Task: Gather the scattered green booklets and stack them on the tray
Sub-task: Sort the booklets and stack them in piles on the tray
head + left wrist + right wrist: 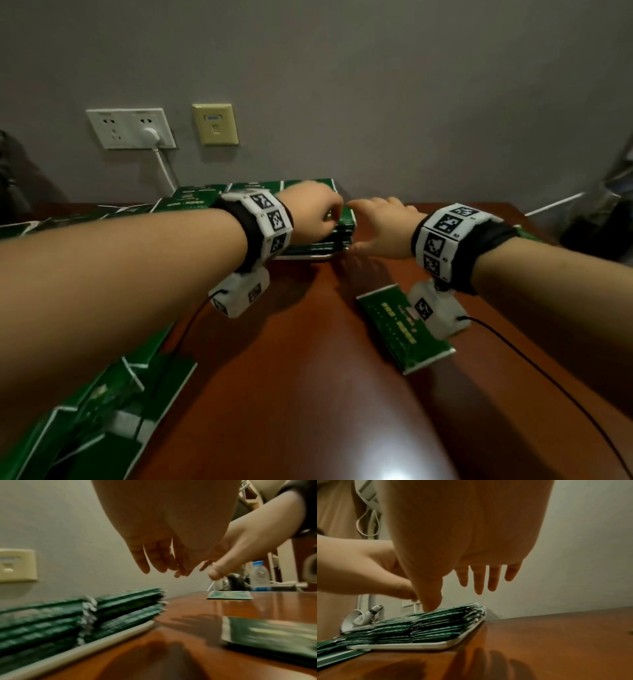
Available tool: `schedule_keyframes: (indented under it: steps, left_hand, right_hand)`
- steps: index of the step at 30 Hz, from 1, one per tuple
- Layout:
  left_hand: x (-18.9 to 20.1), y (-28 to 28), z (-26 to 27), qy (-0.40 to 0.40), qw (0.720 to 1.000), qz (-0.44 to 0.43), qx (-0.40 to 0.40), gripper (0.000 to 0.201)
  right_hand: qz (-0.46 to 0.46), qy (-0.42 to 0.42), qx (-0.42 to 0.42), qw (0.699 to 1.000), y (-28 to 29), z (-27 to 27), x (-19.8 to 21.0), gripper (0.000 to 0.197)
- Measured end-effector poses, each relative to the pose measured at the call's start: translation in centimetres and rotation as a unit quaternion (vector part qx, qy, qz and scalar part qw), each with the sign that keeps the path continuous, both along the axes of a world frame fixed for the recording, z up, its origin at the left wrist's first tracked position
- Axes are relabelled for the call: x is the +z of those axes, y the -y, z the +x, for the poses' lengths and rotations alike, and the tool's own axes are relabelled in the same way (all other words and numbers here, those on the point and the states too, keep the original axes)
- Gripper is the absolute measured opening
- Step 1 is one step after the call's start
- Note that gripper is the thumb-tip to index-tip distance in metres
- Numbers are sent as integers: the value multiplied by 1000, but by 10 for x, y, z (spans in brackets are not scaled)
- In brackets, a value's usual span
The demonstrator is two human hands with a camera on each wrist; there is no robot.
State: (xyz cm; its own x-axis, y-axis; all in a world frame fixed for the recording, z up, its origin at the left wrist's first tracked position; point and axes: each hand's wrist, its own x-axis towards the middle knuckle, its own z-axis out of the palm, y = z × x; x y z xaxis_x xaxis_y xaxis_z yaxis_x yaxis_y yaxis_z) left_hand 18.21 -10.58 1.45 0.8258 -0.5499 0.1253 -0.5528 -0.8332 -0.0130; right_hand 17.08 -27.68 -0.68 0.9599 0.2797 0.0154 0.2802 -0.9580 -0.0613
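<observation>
Nearest us, under our left forearm, loose booklets (113,404) lie overlapping on the table (291,394). Another booklet (404,332) lies flat below our right wrist, well apart from them. At the far edge by the wall, a stack (329,236) of booklets sits on the white tray (305,256).

Our left hand (313,214) hovers over the stack's right end, fingers hanging loose and holding nothing; whether they touch the top booklet we cannot tell. Our right hand (387,226) is just beside the stack, fingers spread and straight, thumb (429,601) down by the top booklet, gripping nothing.

On the wall are a socket (130,128) with a white plug and a beige plate (215,124). A bottle (259,574) stands past the table.
</observation>
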Motion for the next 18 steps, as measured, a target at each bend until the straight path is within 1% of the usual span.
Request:
schedule_keyframes:
  steps: [2,4,6,8,10,13,16,18]
  left_hand:
    - [-13,26,-26,-30,999,-10,-25,18]
    - [-33,49,-50,-79,996,1,-45,22]
    - [-56,70,-75,-121,991,31,-52,34]
    - [-74,88,-97,-144,986,73,-46,49]
    - [-83,99,-109,-149,984,90,-31,57]
    - [-82,108,-112,-148,986,76,-2,52]
    - [-80,114,-112,-136,987,91,0,50]
    - [-83,116,-111,-134,987,94,0,50]
  right_hand:
    - [1,6,-26,1000,22,-17,-2,83]
    - [-13,7,-66,998,48,-33,-9,82]
    - [-31,-13,-115,993,77,-47,-22,80]
    - [-58,-43,-160,985,107,-56,-34,80]
    - [-83,-61,-190,976,134,-60,-43,83]
    - [-94,-69,-225,967,160,-58,-59,87]
    - [-80,-73,-255,961,175,-49,-69,98]
    - [-77,-67,-266,959,183,-41,-69,100]
